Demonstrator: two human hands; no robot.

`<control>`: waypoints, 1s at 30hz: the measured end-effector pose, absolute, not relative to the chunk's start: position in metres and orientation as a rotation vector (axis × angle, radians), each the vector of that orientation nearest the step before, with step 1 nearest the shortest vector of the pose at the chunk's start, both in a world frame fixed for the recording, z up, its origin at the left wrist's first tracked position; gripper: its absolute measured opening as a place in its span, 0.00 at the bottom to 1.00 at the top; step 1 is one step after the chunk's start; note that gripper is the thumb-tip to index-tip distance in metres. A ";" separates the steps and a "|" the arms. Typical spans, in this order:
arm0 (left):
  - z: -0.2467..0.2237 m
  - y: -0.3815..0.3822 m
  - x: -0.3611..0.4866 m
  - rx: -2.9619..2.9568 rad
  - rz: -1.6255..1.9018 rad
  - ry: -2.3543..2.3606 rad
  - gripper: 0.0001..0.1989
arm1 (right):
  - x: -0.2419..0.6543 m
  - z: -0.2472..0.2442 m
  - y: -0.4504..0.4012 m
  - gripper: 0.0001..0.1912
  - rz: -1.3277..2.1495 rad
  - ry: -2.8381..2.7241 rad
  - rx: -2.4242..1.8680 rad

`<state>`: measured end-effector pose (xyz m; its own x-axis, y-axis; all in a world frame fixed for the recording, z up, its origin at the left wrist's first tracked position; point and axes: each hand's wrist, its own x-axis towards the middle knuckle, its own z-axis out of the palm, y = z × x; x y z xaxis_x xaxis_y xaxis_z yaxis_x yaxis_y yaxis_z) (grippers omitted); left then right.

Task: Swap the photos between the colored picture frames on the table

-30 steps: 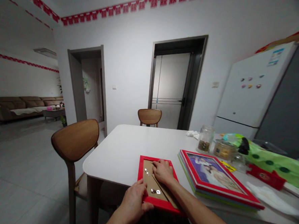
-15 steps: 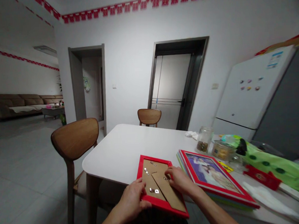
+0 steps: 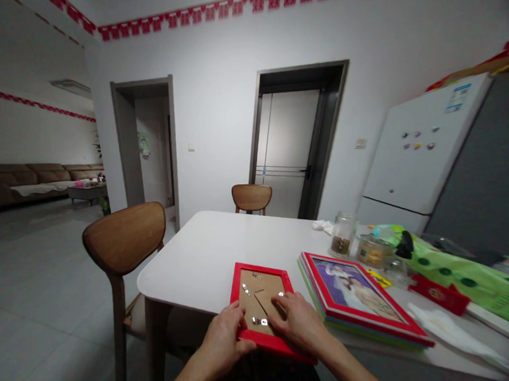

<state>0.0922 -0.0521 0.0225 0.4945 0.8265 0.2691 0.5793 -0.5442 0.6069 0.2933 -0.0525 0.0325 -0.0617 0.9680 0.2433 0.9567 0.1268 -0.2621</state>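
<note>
A red picture frame (image 3: 238, 278) lies back side up at the table's near edge, its brown backing board (image 3: 264, 283) showing with several small metal clips and a stand flap. My left hand (image 3: 226, 333) grips the frame's lower left side, thumb on the near rim. My right hand (image 3: 299, 320) rests over the right part of the backing, fingers bent and apart, fingertips touching the board near the flap. The palm covers the flap's lower part. Just to the right is a stack of frames, the top one a red frame (image 3: 331, 309) around a photo.
The white table (image 3: 223, 238) also bears a glass jar (image 3: 343, 234), a lidded container (image 3: 372, 251), a green bag (image 3: 462, 275), a red item (image 3: 439, 294) and white tissue (image 3: 453, 330). Wooden chairs (image 3: 125, 236) stand left and behind.
My right hand has moved down and slightly left over the backing, its fingers spreading. The flap, tilted up before, now lies flatter. My left hand keeps its hold.
</note>
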 end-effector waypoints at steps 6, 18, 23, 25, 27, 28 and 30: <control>0.020 -0.053 0.094 2.258 0.752 1.174 0.16 | 0.286 0.030 -0.051 0.23 0.191 -1.952 -1.815; 0.024 -0.040 0.104 1.801 1.137 1.138 0.22 | 0.270 0.077 -0.054 0.19 0.236 -1.867 -1.726; 0.023 -0.019 0.080 1.349 1.278 1.103 0.18 | 0.267 0.068 -0.056 0.19 0.277 -1.869 -1.588; 0.017 -0.009 0.061 1.258 1.279 1.170 0.18 | 0.279 0.056 -0.056 0.21 0.193 -1.871 -1.666; 0.011 0.000 0.041 1.242 1.278 1.278 0.17 | 0.293 0.044 -0.056 0.21 0.094 -1.887 -1.783; 0.008 0.003 0.032 1.257 1.263 1.327 0.17 | 0.299 0.038 -0.056 0.21 0.068 -1.899 -1.847; 0.004 0.010 0.016 1.282 1.244 1.386 0.16 | 0.308 0.030 -0.058 0.22 0.057 -1.922 -1.965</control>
